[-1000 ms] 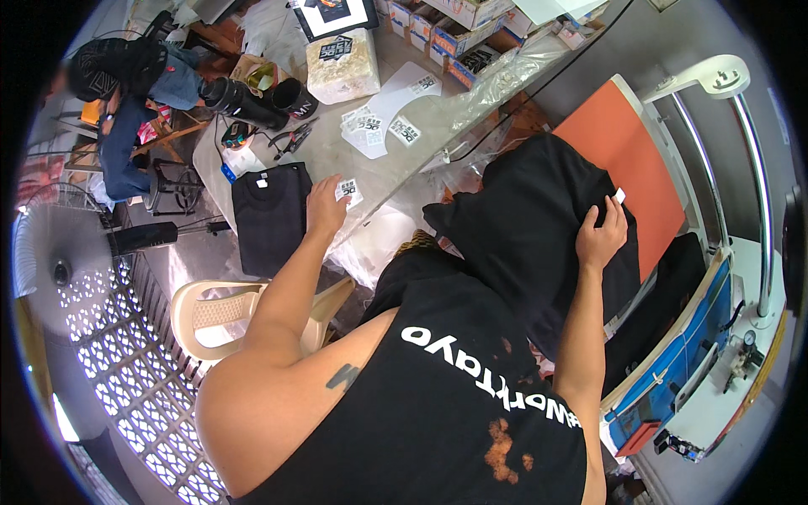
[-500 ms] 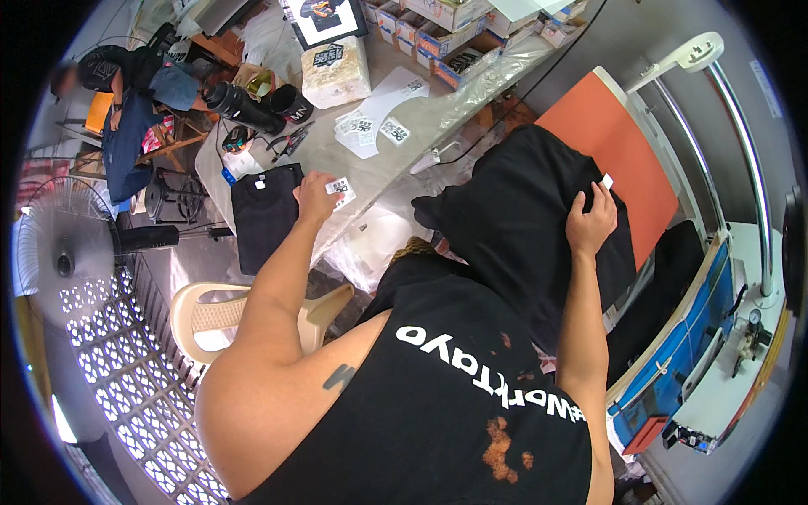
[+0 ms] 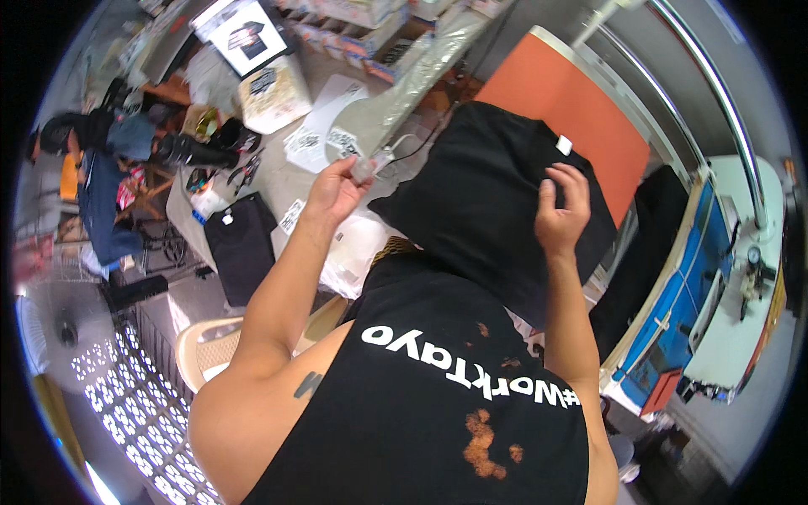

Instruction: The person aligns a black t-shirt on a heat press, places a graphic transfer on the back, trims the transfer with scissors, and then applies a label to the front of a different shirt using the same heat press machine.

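My left hand point(image 3: 335, 189) is raised over the table edge, pinching a small translucent piece point(image 3: 364, 169), possibly a clear sticker or film. My right hand point(image 3: 562, 212) is open with curved fingers on or just above a spread black garment point(image 3: 454, 177), just below its small white tag point(image 3: 564, 145). The garment lies partly on an orange pad point(image 3: 522, 71) with a pale rim. A folded black shirt point(image 3: 237, 252) with a white tag lies at the left table edge. Printed labels point(image 3: 292, 215) and white sheets point(image 3: 307, 139) lie on the table.
A seated person point(image 3: 105, 185) is at upper left, near a standing fan point(image 3: 76, 324). A plastic chair point(image 3: 202, 345) is below the table point(image 3: 181, 215). Boxes point(image 3: 362, 21), a black bottle point(image 3: 198, 151) and tools are on it. Machine posts and a blue-sided unit point(image 3: 699, 252) stand at right.
My left hand has risen from the label by the folded shirt, moving up and right, now pinching the translucent piece. My right hand shifted slightly down from the tag. The view has shifted.
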Tool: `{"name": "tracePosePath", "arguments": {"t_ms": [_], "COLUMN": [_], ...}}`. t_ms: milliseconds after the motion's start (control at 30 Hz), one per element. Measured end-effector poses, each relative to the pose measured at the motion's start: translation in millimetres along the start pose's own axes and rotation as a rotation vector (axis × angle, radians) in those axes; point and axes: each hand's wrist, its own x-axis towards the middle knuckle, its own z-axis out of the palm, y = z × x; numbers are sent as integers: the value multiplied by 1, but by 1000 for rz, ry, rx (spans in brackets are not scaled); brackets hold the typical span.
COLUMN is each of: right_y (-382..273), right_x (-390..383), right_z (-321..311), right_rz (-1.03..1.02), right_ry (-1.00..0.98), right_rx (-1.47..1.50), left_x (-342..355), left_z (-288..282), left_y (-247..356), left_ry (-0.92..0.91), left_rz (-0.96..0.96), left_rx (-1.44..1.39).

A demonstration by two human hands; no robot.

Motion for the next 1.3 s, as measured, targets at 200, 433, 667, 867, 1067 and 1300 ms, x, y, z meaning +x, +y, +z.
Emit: {"name": "tracePosePath", "arguments": {"t_ms": [200,433,667,867,1067,1300], "right_y": [-25,-31,-20,-19,-12,40], "right_x": [-41,-36,-39,-48,-47,-17], "right_z": [3,-4,-13,-1,-1,-37], "right_rz": [664,880,970,1142,1080,843], "right_ry": [-216,-145,-236,-254,-175,-250], "right_rx": [563,713,797,1064,806,209], "left_x": [-11,-18,-19,-12,-1,21], "left_z": [121,161,166,142,83,-136], "left_y": [-82,-136,-127,-127,-58,74], "left_ry": [-261,-364,-423,-410,-94,547], "left_rz": [-271,-368,268,454,569,608], "left_rx": [36,255,763,700,844,1664]}}
